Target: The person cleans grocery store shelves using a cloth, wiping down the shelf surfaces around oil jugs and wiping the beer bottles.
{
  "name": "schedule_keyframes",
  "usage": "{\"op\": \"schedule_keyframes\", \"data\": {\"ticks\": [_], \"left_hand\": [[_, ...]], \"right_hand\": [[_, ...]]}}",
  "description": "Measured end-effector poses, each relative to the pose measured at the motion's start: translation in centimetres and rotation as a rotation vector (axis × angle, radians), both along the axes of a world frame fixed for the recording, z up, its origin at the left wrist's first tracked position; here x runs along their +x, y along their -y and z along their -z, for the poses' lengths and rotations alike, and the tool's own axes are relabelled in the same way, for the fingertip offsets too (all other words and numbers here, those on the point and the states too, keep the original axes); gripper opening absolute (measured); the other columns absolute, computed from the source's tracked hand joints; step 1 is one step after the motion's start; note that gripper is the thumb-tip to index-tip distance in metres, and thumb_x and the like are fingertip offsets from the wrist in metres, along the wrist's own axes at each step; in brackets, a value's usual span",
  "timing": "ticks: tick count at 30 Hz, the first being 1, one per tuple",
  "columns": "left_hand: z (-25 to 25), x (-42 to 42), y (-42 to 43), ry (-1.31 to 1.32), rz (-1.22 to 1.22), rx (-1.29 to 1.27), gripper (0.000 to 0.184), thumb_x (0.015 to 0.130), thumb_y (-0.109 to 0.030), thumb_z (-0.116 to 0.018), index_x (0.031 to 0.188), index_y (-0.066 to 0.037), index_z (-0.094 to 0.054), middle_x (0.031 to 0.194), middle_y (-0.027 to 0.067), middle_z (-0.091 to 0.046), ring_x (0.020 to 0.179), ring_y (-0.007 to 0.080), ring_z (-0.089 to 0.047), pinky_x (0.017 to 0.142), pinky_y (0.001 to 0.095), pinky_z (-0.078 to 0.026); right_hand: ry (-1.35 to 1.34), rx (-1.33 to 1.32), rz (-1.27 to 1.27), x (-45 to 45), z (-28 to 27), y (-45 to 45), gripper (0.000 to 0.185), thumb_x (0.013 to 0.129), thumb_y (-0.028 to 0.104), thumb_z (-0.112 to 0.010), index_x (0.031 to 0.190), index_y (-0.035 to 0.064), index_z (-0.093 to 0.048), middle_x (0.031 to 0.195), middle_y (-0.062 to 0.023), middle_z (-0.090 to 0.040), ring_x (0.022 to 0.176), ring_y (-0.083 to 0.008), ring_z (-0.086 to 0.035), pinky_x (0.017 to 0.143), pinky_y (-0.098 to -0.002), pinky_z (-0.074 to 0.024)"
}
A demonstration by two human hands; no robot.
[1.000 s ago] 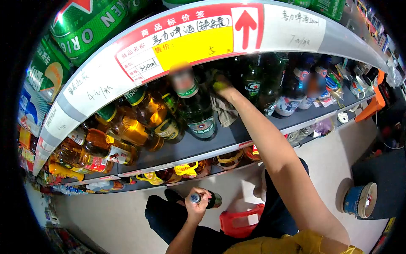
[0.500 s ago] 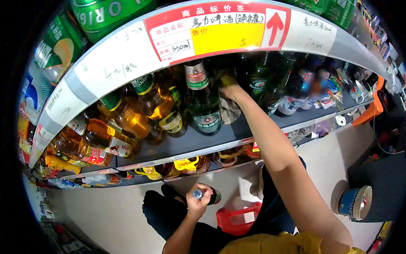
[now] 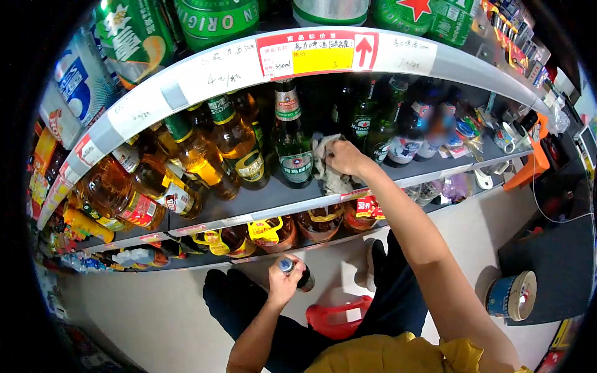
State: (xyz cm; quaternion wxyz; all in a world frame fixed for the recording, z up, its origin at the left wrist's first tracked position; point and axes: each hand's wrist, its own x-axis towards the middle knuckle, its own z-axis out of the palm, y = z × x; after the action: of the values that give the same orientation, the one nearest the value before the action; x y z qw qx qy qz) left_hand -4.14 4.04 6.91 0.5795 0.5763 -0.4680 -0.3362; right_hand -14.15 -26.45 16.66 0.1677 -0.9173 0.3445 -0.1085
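My right hand (image 3: 349, 159) is closed on a crumpled greyish-white cloth (image 3: 334, 179), which lies on the dark shelf (image 3: 280, 194). Left of the cloth stands a green Tsingtao beer bottle (image 3: 295, 152). Green Heineken bottles (image 3: 362, 124) stand behind my right hand and to its right. Lower down, above the floor, my left hand (image 3: 284, 283) grips a dark bottle (image 3: 305, 281) by its upper part, its cap pointing up toward me.
A curved price rail (image 3: 217, 65) crosses above the bottles, with green cans over it. Amber bottles (image 3: 208, 168) crowd the shelf's left side. A red plastic stool (image 3: 320, 317) is on the floor between my legs. A round tub (image 3: 511, 296) stands at the right.
My right hand has come out from the dark gap behind the Tsingtao bottle toward the shelf's front, with the cloth. My left hand still holds its bottle. The view has shifted a little.
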Motion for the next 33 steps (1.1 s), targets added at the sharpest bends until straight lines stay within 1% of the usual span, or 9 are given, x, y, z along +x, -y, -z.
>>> {"op": "schedule_keyframes", "data": {"ticks": [13,16,18,21,24,25,28,30,33], "left_hand": [[0.6,-0.3,-0.4,0.077,-0.065,-0.046,0.010,0.081,-0.010,-0.059,0.076,-0.002,-0.056,0.066,0.0026,-0.058,0.061,0.0104,-0.054,0.058,0.0257,-0.044],[-0.1,-0.4,-0.8,0.054,-0.043,-0.034,0.016,0.084,-0.016,-0.059,0.076,-0.002,-0.054,0.068,0.0034,-0.059,0.064,0.0111,-0.056,0.060,0.0260,-0.045],[-0.7,-0.6,-1.1,0.034,-0.026,-0.023,0.020,0.085,-0.020,-0.059,0.076,-0.003,-0.054,0.069,0.0038,-0.060,0.065,0.0114,-0.057,0.062,0.0261,-0.046],[-0.8,-0.6,-1.4,0.049,-0.013,-0.023,0.021,0.086,-0.021,-0.059,0.076,-0.003,-0.054,0.069,0.0038,-0.060,0.065,0.0113,-0.057,0.062,0.0261,-0.046],[-0.4,-0.5,-1.2,0.061,0.002,-0.031,0.021,0.086,-0.021,-0.059,0.076,-0.003,-0.054,0.069,0.0038,-0.060,0.065,0.0112,-0.057,0.062,0.0260,-0.046],[0.1,-0.5,-1.2,0.064,0.008,-0.034,0.021,0.086,-0.021,-0.059,0.076,-0.003,-0.054,0.069,0.0039,-0.060,0.065,0.0112,-0.056,0.062,0.0260,-0.046],[-0.5,-0.5,-1.3,0.051,0.020,-0.012,0.020,0.086,-0.019,-0.058,0.076,-0.002,-0.054,0.069,0.0040,-0.060,0.065,0.0113,-0.056,0.062,0.0261,-0.045],[-1.1,-0.5,-1.4,0.058,0.022,0.003,0.018,0.085,-0.018,-0.058,0.077,-0.002,-0.054,0.070,0.0038,-0.060,0.065,0.0112,-0.056,0.062,0.0261,-0.045],[-1.3,-0.2,-1.5,0.070,0.010,0.034,0.014,0.084,-0.014,-0.057,0.077,-0.002,-0.053,0.071,0.0038,-0.060,0.066,0.0112,-0.056,0.063,0.0259,-0.045]], "right_hand": [[-0.178,0.152,-0.099,-4.3,-5.5,-3.8,0.026,0.069,0.018,-0.052,0.080,-0.0030,-0.063,0.087,-0.0241,-0.060,0.084,-0.0366,-0.058,0.072,-0.0422,-0.0460],[-0.086,0.326,-0.186,-7.9,-6.0,-4.7,0.021,0.068,0.017,-0.051,0.065,-0.0037,-0.054,0.060,-0.0148,-0.051,0.059,-0.0229,-0.049,0.056,-0.0384,-0.0376],[-0.065,0.418,-0.243,-11.0,-7.0,-5.8,0.019,0.065,0.016,-0.051,0.060,-0.0020,-0.048,0.054,-0.0086,-0.043,0.055,-0.0143,-0.039,0.052,-0.0338,-0.0331],[-0.187,0.590,-0.183,-14.1,-7.0,-6.4,0.022,0.069,0.020,-0.052,0.067,-0.0027,-0.051,0.061,-0.0163,-0.047,0.057,-0.0248,-0.042,0.055,-0.0354,-0.0354],[-0.150,0.382,-0.244,-14.0,-8.0,-7.3,0.023,0.072,0.021,-0.052,0.073,-0.0018,-0.051,0.066,-0.0182,-0.050,0.060,-0.0279,-0.044,0.058,-0.0380,-0.0368],[-0.177,0.331,-0.222,-13.4,-8.9,-7.8,0.025,0.074,0.019,-0.053,0.090,0.0000,-0.049,0.072,-0.0215,-0.054,0.067,-0.0338,-0.051,0.066,-0.0418,-0.0410],[0.180,0.007,-0.091,-9.9,-7.9,-8.9,0.034,0.075,0.015,-0.054,0.103,-0.0008,-0.043,0.086,-0.0250,-0.056,0.081,-0.0382,-0.056,0.077,-0.0433,-0.0436],[0.291,-0.172,-0.101,-6.3,-6.8,-7.6,0.041,0.074,0.004,-0.056,0.110,-0.0016,-0.037,0.098,-0.0267,-0.052,0.094,-0.0407,-0.053,0.084,-0.0439,-0.0439],[0.149,-0.403,0.097,-0.5,-5.2,-6.0,0.045,0.069,-0.006,-0.056,0.111,-0.0024,-0.041,0.105,-0.0238,-0.047,0.101,-0.0395,-0.048,0.085,-0.0409,-0.0453]]}}
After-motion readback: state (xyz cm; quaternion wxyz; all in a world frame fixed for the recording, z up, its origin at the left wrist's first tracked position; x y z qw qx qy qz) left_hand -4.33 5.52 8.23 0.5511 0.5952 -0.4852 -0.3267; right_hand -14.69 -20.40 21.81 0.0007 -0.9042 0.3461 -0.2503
